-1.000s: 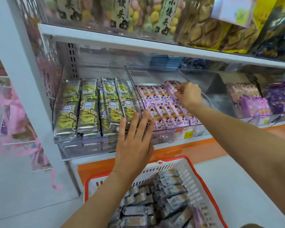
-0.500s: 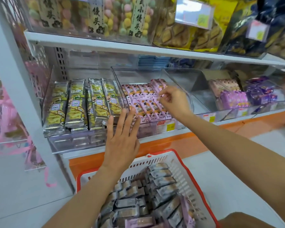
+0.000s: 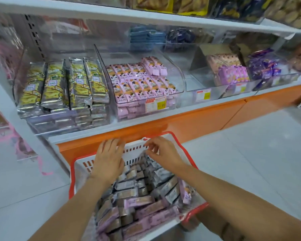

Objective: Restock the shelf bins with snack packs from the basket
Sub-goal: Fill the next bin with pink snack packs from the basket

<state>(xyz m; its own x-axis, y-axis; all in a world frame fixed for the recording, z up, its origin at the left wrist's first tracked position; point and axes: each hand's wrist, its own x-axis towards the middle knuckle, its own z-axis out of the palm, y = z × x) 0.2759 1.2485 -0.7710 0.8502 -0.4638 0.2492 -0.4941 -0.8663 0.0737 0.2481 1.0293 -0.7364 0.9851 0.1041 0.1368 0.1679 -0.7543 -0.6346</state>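
Head view is showing both hands dropping from the bins (image 3: 179,77) to the basket's (image 3: 71,185) far edge. The left hand (image 3: 108,162) is lying flat and released over the packs (image 3: 137,193). The right hand (image 3: 163,153) is hovering loosely curled, grasping nothing. One placing round is ending, and another pickup is probably starting.

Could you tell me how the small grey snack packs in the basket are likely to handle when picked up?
The grey snack packs look small and flat, so probably light. Their glossy film wrappers may be slippery, and since they lie loosely heaped in the basket, neighbours will likely shift when one is pulled out.
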